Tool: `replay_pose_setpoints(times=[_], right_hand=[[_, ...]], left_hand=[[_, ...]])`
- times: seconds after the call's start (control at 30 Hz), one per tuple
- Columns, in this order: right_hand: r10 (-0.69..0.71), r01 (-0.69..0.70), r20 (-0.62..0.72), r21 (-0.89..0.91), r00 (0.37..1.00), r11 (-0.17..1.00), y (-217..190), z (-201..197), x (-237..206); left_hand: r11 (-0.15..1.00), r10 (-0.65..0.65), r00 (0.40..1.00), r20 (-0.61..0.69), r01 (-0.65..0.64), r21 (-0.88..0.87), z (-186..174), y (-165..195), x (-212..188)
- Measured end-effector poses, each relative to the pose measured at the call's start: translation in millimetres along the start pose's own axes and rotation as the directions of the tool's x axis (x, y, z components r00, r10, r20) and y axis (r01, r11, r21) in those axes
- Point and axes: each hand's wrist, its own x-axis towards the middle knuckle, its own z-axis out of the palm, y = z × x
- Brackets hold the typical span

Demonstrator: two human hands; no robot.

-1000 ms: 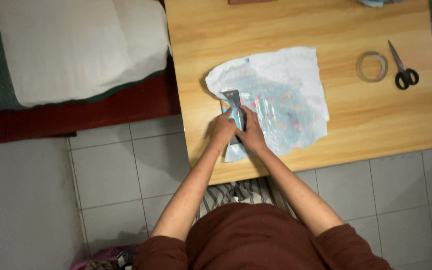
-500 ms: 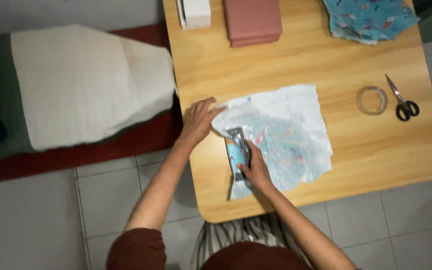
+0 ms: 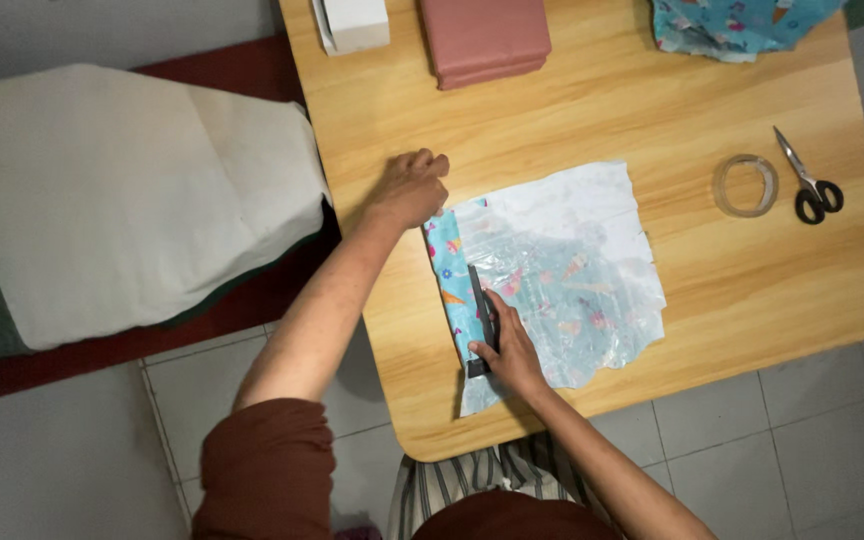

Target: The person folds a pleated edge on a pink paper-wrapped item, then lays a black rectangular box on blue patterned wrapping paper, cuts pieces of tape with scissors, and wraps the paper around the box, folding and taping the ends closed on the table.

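Since half a second ago, the left hand [image 3: 410,188] has slid up to the sheet's top-left corner, fingers curled, pressing down there. Nearer, the right hand [image 3: 508,348] pins a dark ruler [image 3: 480,320] flat against the patterned paper [image 3: 562,270] on the table [image 3: 592,120]. Farther right lie a tape roll [image 3: 745,185] and scissors [image 3: 805,180].

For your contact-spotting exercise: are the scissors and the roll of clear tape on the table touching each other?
Apart. The head view shows a strip of bare wooden table between the scissors and the roll of clear tape, though they lie close.
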Motion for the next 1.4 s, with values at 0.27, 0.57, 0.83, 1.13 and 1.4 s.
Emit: replay_pose_setpoints(times=[0.27,0.57,0.83,1.13,1.4], right_hand=[[-0.021,0.024,0.029,-0.099,0.999,0.995,3.3,1.0,-7.2],[-0.053,0.051,-0.110,-0.020,0.993,0.999,23.8,15.0,-14.4],[-0.066,0.063,-0.111,-0.027,0.992,0.998,27.2,14.4,-16.8],[-0.306,0.297,-0.098,-0.095,0.947,0.950,35.9,8.8,-13.8],[-0.144,0.152,0.102,-0.070,0.984,0.986,38.4,1.5,-7.1]], left_hand=[[0.991,-0.135,0.939,-0.315,0.125,-0.051,47.3,18.3,-9.5],[0.919,-0.394,0.797,-0.458,0.325,-0.223,80.7,97.2,-86.1],[0.807,-0.558,0.746,-0.365,0.385,-0.448,109.9,157.6,-119.6],[0.544,-0.798,0.485,-0.359,0.320,-0.776,167.8,200.4,-178.7],[0.485,-0.785,0.558,-0.269,0.283,-0.827,177.0,312.2,-210.8]])
